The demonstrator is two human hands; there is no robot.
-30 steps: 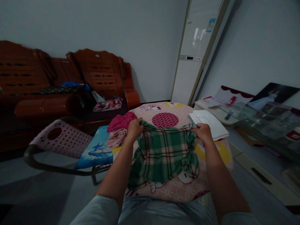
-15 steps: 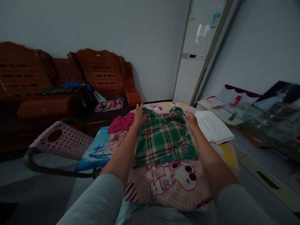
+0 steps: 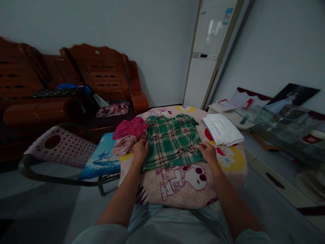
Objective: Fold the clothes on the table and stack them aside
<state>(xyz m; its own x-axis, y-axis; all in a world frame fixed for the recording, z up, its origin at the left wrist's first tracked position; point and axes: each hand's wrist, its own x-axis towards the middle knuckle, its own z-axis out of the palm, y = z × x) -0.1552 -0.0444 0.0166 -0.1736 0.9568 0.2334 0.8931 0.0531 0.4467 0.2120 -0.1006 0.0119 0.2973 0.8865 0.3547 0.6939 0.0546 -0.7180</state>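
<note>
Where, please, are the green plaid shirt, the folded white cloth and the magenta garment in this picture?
green plaid shirt (image 3: 171, 142): head view, middle of its spread front.
folded white cloth (image 3: 222, 128): head view, centre of its top layer.
magenta garment (image 3: 130, 127): head view, middle of the crumpled fabric.

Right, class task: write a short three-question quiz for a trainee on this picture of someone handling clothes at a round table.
1. True or false: the green plaid garment lies spread flat on the round table.
2. Which lies just right of the plaid garment? A) folded white cloth B) a red towel C) a shoe
3. Where do the left hand and right hand rest?

Key
1. True.
2. A.
3. On the near corners of the plaid garment, one at each side; the magenta garment lies beyond the left hand.
</note>
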